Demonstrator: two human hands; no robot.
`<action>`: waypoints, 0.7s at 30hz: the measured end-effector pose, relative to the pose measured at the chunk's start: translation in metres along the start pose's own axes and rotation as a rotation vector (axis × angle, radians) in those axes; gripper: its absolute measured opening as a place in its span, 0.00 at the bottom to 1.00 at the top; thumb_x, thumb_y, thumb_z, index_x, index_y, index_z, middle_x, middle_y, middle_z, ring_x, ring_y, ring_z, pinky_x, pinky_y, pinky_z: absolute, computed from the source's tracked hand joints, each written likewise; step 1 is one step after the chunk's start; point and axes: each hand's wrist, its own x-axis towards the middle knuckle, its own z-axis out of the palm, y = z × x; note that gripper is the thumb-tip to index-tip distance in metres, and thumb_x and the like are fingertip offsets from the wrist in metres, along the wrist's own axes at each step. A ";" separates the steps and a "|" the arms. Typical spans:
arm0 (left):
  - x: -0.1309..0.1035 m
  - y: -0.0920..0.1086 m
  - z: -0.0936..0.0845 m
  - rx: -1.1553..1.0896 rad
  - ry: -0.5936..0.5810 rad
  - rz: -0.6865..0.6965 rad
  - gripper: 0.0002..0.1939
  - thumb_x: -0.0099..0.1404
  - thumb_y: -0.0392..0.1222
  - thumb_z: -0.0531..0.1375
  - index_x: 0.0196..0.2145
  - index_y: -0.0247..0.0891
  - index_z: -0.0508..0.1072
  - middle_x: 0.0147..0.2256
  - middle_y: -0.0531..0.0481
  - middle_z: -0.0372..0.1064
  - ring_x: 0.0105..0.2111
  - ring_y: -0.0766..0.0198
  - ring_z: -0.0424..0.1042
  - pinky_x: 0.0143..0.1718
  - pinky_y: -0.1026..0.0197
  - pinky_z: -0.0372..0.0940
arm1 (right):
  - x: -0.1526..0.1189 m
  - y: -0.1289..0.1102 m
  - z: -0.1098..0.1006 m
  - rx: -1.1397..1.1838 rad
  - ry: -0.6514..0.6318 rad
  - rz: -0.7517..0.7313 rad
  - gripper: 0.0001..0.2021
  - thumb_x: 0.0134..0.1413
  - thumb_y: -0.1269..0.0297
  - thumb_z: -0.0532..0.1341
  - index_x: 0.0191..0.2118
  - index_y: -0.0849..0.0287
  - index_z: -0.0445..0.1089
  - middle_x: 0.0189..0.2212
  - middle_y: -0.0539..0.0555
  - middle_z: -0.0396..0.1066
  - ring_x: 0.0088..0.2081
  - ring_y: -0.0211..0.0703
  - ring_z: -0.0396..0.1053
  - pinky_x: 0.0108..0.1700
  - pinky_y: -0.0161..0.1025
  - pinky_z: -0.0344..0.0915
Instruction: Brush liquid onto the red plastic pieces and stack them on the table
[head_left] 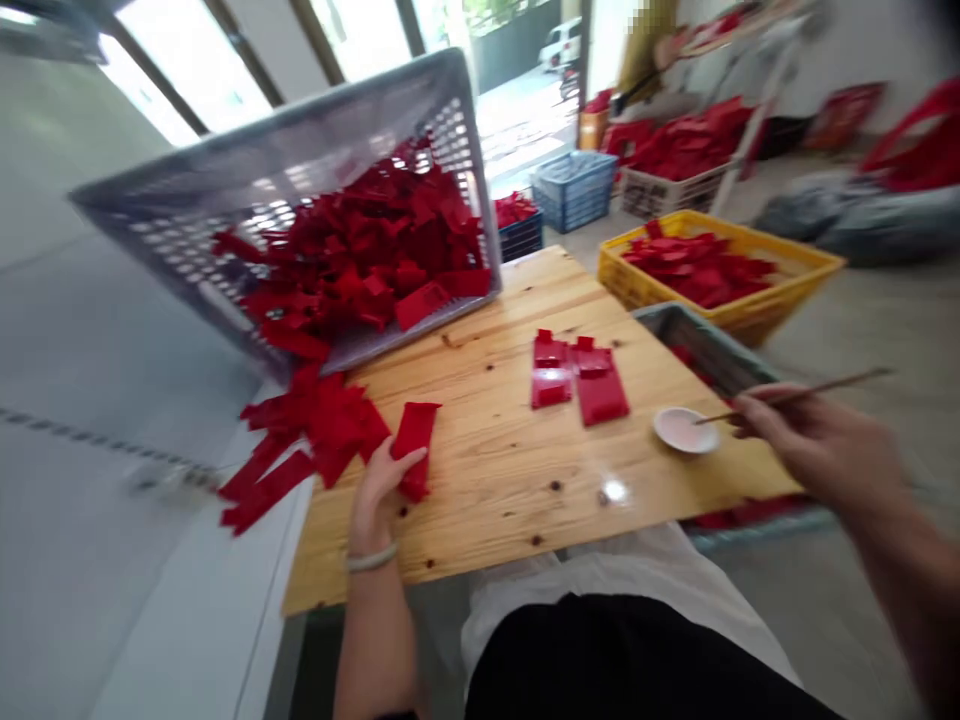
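At the left of the wooden table (pixel 495 440), my left hand (pixel 381 485) has its thumb over a flat red piece (pixel 416 435) and its fingers at the piece's edge. A heap of red pieces (pixel 330 425) lies just behind that hand. My right hand (pixel 799 435) holds a thin stick (pixel 840 382), perhaps a brush, whose tip is in a small white dish (pixel 684 430) at the table's right edge. Two red pieces with folded parts on them, one on the left (pixel 551 375) and one on the right (pixel 602 390), lie side by side at mid-table.
A grey crate (pixel 486 200) tipped on its side at the back left spills red pieces. Right of the table stand a yellow crate (pixel 795 262) with red pieces and a dark green crate (pixel 705 340). A blue crate (pixel 574 195) is farther back. A partly seen person (pixel 649 50) is beyond.
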 end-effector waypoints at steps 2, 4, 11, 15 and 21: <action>-0.002 0.003 0.015 -0.123 -0.104 0.015 0.33 0.40 0.51 0.80 0.40 0.38 0.75 0.36 0.47 0.81 0.32 0.58 0.78 0.35 0.59 0.72 | -0.005 0.023 -0.008 -0.132 0.024 0.107 0.14 0.65 0.46 0.67 0.36 0.51 0.75 0.25 0.55 0.79 0.25 0.53 0.79 0.27 0.43 0.72; -0.008 0.007 0.030 -0.215 -0.192 0.028 0.34 0.41 0.53 0.80 0.43 0.37 0.76 0.40 0.45 0.82 0.35 0.58 0.80 0.37 0.60 0.73 | -0.008 0.038 -0.007 -0.198 0.007 0.173 0.16 0.63 0.46 0.67 0.35 0.53 0.74 0.26 0.56 0.80 0.26 0.53 0.79 0.29 0.43 0.73; -0.043 0.021 0.078 -0.568 -0.354 -0.039 0.30 0.52 0.43 0.78 0.51 0.33 0.79 0.46 0.39 0.84 0.44 0.51 0.84 0.44 0.59 0.77 | -0.007 0.041 0.000 -0.182 -0.106 0.263 0.13 0.62 0.52 0.62 0.36 0.56 0.75 0.29 0.56 0.81 0.29 0.50 0.80 0.35 0.43 0.76; -0.052 0.029 0.088 -0.699 -0.444 -0.121 0.27 0.67 0.57 0.67 0.52 0.31 0.79 0.47 0.34 0.83 0.52 0.42 0.82 0.51 0.47 0.78 | -0.003 0.036 -0.007 -0.194 -0.133 0.263 0.10 0.58 0.55 0.64 0.34 0.55 0.75 0.26 0.54 0.79 0.27 0.48 0.77 0.32 0.40 0.73; -0.070 0.035 0.091 -0.829 -0.493 -0.175 0.26 0.78 0.55 0.54 0.55 0.31 0.79 0.51 0.33 0.82 0.55 0.42 0.80 0.56 0.43 0.76 | 0.003 0.030 -0.014 -0.218 -0.157 0.233 0.08 0.54 0.57 0.67 0.30 0.55 0.76 0.23 0.51 0.76 0.25 0.44 0.72 0.30 0.37 0.68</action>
